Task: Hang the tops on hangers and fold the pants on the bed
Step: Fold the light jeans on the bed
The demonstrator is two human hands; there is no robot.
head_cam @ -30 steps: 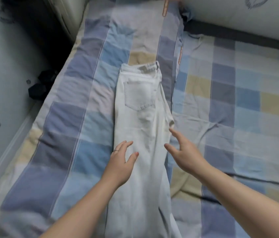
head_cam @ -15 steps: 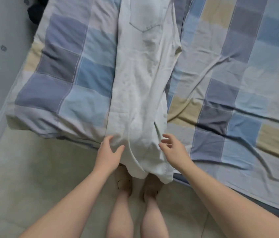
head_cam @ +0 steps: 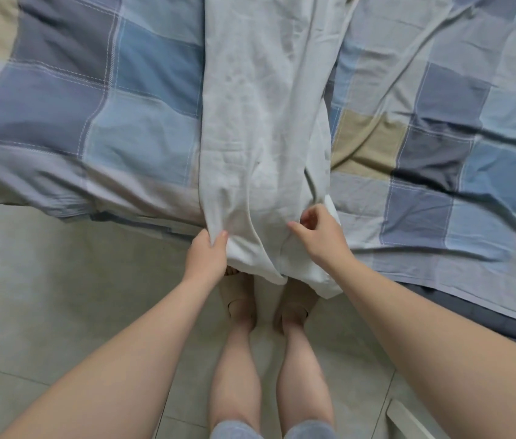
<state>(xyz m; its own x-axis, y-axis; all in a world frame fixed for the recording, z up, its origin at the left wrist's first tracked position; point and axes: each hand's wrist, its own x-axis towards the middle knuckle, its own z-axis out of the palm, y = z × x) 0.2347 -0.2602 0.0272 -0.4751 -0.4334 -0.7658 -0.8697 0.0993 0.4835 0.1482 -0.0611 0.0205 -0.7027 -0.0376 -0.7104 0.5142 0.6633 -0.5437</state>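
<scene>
White pants (head_cam: 259, 122) lie lengthwise on the bed, legs laid together, their hems hanging over the near edge of the bed. My left hand (head_cam: 207, 255) grips the left side of the leg ends, thumb on top of the cloth. At the right side of the leg ends, my right hand (head_cam: 316, 236) pinches the fabric with curled fingers. The waist end lies beyond the top of the view. No tops or hangers are in sight.
The bed carries a checked blue, grey and beige cover (head_cam: 123, 99), wrinkled on the right (head_cam: 424, 147). Pale floor tiles (head_cam: 60, 296) run along the near side. My legs and sandalled feet (head_cam: 266, 305) stand right below the hanging hems.
The view has tilted down from the waist and pocket to the bed edge. Both hands slid down the legs to the hems and have closed on the cloth.
</scene>
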